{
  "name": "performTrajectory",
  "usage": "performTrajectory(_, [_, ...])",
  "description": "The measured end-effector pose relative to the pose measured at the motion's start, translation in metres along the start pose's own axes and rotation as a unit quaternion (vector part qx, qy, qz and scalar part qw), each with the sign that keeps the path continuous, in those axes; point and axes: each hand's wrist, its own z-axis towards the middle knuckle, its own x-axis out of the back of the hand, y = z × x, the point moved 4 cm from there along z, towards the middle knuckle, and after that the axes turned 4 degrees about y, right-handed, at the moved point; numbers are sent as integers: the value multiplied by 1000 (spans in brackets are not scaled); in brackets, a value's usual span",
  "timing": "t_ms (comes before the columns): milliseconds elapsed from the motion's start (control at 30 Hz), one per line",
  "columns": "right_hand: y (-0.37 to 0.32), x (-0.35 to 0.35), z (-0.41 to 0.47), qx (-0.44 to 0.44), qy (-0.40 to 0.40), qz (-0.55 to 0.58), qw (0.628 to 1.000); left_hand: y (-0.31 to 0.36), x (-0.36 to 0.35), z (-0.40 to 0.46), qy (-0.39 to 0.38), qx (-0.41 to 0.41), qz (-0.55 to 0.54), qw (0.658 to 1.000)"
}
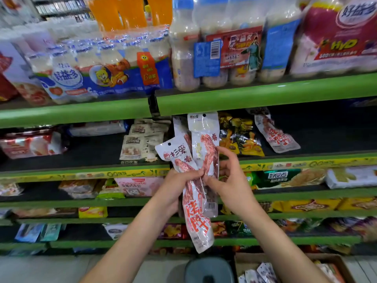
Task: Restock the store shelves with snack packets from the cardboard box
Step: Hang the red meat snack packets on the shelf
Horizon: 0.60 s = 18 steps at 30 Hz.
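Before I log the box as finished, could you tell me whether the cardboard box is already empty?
No, several packets lie in the cardboard box at the bottom right.

I count three white-and-red snack packets (195,193) in my two hands, maybe a fourth hidden behind. One matching packet (275,133) lies on the shelf. The cardboard box (334,262) shows roughly four more.

Both bare forearms reach up and forward from the lower edge and come close together at the centre. The left hand (177,187) has its fingers curled in a grip. The right hand (230,180) pinches with thumb and bent fingers, just beside the left.
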Motion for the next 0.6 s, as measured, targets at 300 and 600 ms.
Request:
performTrajectory(300, [5,12,-24,8,-26,0,1000,-15,-7,-30,83,-22,40,995])
performTrajectory(600, [-10,-20,-54,-59,-141,-28,988,-12,5,-55,34,-67,-80,994])
